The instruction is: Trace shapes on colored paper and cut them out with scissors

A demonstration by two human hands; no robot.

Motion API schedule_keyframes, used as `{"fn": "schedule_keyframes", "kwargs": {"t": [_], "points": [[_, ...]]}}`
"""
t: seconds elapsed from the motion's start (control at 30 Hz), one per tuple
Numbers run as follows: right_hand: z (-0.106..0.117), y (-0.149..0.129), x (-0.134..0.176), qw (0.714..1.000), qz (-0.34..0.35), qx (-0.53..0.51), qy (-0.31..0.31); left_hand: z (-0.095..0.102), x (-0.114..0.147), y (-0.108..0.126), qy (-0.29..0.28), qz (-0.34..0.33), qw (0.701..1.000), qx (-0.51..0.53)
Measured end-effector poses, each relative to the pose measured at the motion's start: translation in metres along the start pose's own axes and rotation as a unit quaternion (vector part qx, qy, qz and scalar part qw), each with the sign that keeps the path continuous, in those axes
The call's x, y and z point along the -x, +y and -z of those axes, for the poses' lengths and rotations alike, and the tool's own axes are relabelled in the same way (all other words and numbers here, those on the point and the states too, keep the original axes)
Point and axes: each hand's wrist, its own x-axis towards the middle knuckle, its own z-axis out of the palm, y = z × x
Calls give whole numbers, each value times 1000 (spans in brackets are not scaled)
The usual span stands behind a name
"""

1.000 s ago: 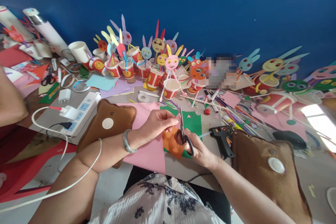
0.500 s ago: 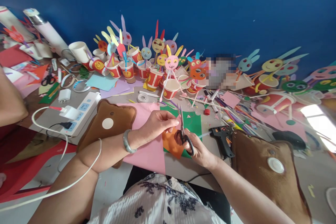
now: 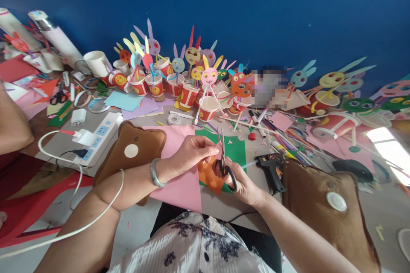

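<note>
My left hand [image 3: 199,150] pinches a small piece of pink paper [image 3: 219,149] between thumb and fingers. The black-handled scissors [image 3: 229,176] are in my right hand [image 3: 243,184], fingers through the loops, blades pointing up and slightly apart. The blades stand right at the paper's edge. Below my hands lie an orange paper sheet [image 3: 210,177], a green sheet [image 3: 236,153] and a large pink sheet [image 3: 179,190]. Part of the small paper is hidden behind my left fingers.
Paper cups with paper rabbit figures [image 3: 209,108] line the back by the blue wall. A black glue gun [image 3: 271,172] and a brown cushion [image 3: 317,192] are at right. Another brown cushion [image 3: 141,140], a power strip [image 3: 102,136] and a person's arm [image 3: 13,123] are at left.
The scissor blades have shifted very slightly at the paper, and a bit more of the small pink piece shows. Both hands stay in nearly the same place.
</note>
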Motion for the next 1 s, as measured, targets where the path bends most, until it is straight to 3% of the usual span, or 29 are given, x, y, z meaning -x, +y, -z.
{"fn": "schedule_keyframes", "kwargs": {"t": [1.0], "points": [[0, 8, 3, 999, 14, 52, -5, 0, 1, 2, -6, -7, 1000, -1]]}}
